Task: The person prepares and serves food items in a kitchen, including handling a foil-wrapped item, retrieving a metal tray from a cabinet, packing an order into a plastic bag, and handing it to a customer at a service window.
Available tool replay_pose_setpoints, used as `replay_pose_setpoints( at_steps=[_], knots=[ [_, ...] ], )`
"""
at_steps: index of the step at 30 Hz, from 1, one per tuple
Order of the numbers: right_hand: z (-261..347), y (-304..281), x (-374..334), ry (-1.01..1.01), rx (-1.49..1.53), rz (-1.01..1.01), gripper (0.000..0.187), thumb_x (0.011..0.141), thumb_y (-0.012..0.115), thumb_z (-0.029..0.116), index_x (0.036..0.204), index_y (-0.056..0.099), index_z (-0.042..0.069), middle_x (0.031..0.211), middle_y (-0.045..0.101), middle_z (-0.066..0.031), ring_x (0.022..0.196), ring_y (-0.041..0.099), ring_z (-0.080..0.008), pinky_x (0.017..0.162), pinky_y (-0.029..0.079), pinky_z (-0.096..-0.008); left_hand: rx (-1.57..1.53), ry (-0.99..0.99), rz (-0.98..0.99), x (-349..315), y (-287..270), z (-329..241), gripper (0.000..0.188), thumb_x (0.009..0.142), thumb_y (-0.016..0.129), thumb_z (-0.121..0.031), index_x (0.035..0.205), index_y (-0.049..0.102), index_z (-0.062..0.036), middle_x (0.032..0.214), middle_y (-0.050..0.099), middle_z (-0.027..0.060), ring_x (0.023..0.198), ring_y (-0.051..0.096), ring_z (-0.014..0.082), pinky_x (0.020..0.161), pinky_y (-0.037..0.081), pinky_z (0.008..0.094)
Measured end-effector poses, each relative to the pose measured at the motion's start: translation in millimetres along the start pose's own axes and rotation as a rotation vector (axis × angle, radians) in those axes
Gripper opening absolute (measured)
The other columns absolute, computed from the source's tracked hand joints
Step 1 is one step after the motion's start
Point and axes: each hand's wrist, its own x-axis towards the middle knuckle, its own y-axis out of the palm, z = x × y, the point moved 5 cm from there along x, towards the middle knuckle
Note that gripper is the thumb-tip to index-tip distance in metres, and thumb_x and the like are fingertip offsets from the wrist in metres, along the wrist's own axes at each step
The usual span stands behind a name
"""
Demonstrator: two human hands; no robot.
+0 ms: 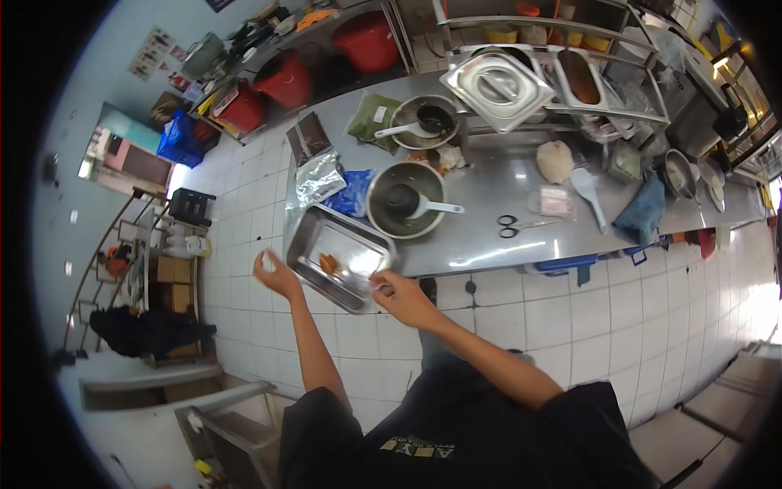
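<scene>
A rectangular steel tray (pixel 315 287) sits at the near left end of the steel counter, with a small brown piece of food (pixel 329 263) lying on its bottom. Just past the tray's left side I see my left hand (pixel 278 275), lifted, with the fingers apart and nothing in them. At the tray's near right corner my right hand (pixel 401 297) has its fingers curled together in a pinch. What those fingers hold, if anything, is too small to make out. Behind the tray stands a steel bowl (pixel 381 222) with a black and white ladle (pixel 428 205) in it.
Silver foil pouch (pixel 318 177), blue packet (pixel 352 194) and green bag (pixel 373 122) lie behind the tray. Scissors (pixel 510 226), a white spatula (pixel 590 198) and a blue cloth (pixel 642 213) are farther right. A steel rack (pixel 586 112) with lidded pans stands at the back.
</scene>
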Motion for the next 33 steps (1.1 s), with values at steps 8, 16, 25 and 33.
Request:
replay_pose_setpoints(
  at_steps=[8, 16, 25, 33],
  knots=[
    [79, -252, -261, -0.032, -0.206, -0.337, 0.022, 0.088, 0.061, 0.016, 0.105, 0.06, 0.002, 0.089, 0.066, -0.0081, 0.075, 0.062, -0.0157, 0.07, 0.049, -0.0284, 0.452, -0.386, 0.818, -449, -96, 70, 0.06, 0.091, 0.048, -0.044, 0.12, 0.047, 0.0093, 0.128, 0.043, 0.0313, 0.121, 0.038, 0.0451, 0.104, 0.026, 0.0531],
    [89, -627, -485, 0.003, -0.187, -0.735, 0.03, 0.09, 0.058, 0.02, 0.111, 0.054, -0.001, 0.095, 0.062, -0.0076, 0.085, 0.061, -0.0177, 0.072, 0.049, -0.0303, 0.188, -0.278, 2.032, -728, 37, -175, 0.027, 0.08, 0.066, -0.038, 0.085, 0.066, -0.011, 0.072, 0.062, 0.0046, 0.07, 0.061, 0.0192, 0.065, 0.048, 0.0349],
    [-205, -681, -1174, 1.212, -0.52, -1.632, 0.032, 0.078, 0.065, 0.027, 0.059, 0.055, 0.003, 0.056, 0.056, -0.0112, 0.053, 0.051, -0.0228, 0.053, 0.044, -0.0417, 0.025, 0.815, 2.276, -1109, 162, -683, 0.036, 0.081, 0.066, -0.036, 0.095, 0.067, -0.0021, 0.1, 0.067, 0.0163, 0.094, 0.062, 0.0241, 0.082, 0.049, 0.0355],
    [-251, -763, -1310, 1.452, 0.303, -1.65, 0.02, 0.078, 0.064, 0.022, 0.078, 0.062, 0.003, 0.071, 0.063, -0.0115, 0.061, 0.061, -0.0229, 0.055, 0.051, -0.0399, -0.421, 1.011, 2.34, -1384, 69, -1073, 0.042, 0.086, 0.057, -0.038, 0.107, 0.062, -0.0015, 0.107, 0.064, 0.0198, 0.104, 0.059, 0.0314, 0.089, 0.046, 0.0389]
  ],
)
